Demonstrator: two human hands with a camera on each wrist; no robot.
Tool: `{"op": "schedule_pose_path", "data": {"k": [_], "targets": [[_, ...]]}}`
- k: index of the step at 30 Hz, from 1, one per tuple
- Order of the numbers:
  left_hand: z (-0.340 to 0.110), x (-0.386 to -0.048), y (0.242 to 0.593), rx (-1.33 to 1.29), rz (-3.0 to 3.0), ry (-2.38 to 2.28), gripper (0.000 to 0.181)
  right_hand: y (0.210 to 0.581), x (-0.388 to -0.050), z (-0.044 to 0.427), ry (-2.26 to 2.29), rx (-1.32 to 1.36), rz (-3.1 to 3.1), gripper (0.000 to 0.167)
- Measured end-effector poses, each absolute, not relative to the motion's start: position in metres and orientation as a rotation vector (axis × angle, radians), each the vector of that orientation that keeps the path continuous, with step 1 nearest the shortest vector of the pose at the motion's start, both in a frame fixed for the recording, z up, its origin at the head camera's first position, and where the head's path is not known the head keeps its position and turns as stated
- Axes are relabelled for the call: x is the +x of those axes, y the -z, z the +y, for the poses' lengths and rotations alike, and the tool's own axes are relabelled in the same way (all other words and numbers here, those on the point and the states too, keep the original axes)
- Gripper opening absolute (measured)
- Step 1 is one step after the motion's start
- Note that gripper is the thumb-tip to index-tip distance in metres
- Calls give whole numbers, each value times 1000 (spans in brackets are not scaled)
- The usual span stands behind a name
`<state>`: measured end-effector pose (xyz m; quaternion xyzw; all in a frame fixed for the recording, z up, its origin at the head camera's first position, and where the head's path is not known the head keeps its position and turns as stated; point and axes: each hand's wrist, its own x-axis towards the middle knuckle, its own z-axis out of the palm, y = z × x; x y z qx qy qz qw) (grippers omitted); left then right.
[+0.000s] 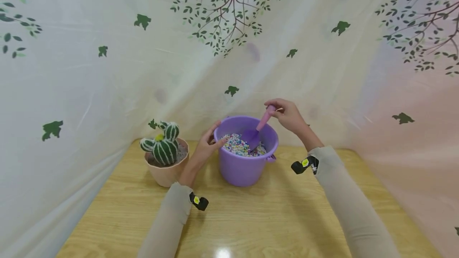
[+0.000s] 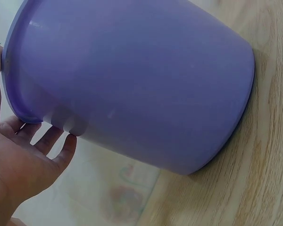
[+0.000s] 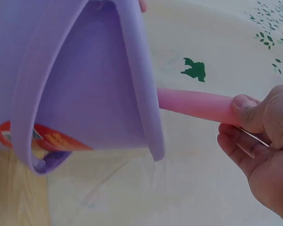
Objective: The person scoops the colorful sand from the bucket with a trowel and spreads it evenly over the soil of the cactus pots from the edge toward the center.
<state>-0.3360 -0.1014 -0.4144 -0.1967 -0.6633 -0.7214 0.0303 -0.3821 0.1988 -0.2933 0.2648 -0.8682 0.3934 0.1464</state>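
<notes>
A purple bucket (image 1: 241,171) stands upright on the table, partly filled with small multicoloured beads (image 1: 234,145). My left hand (image 1: 204,148) holds its rim on the left, the thumb over the edge and the fingers along the outer wall, as the left wrist view (image 2: 23,160) also shows. With my right hand (image 1: 289,118) I pinch the upper end of the pink handle of a small shovel (image 3: 198,104). Its purple blade (image 1: 253,140) slants down into the beads, the tip hidden among them.
Left of the bucket, close to my left forearm, is a cactus (image 1: 165,151) in a pinkish pot (image 1: 163,175). The bucket's handle (image 3: 30,94) hangs down its outer side. Behind the wooden table (image 1: 247,222) hangs a pale curtain (image 1: 201,75) printed with leaves.
</notes>
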Motion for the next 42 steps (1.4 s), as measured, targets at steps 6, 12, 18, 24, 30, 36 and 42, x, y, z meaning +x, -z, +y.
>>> {"op": "schedule_pose_path", "data": {"k": [6, 12, 18, 24, 30, 36, 42], "targets": [[-101, -334, 416, -600, -2034, 2224, 71, 293, -388, 196, -858, 805, -2563, 37], [-100, -333, 414, -569, -2041, 2203, 72, 290, -396, 203, -774, 848, -2625, 30], [-98, -328, 413, -564, -2038, 2210, 72, 287, -402, 215, -977, 906, -2733, 21], [-97, -327, 413, -533, -2075, 2154, 71, 285, -402, 221, -1064, 972, -2844, 17], [-98, -328, 415, -516, -2072, 2156, 71, 283, -397, 224, -1092, 1061, -2923, 17], [-98, -328, 415, -505, -2076, 2157, 71, 284, -391, 222, -1104, 1057, -2945, 16], [-97, -326, 414, -509, -2059, 2163, 71, 288, -387, 220, -1180, 1048, -2903, 10]]}}
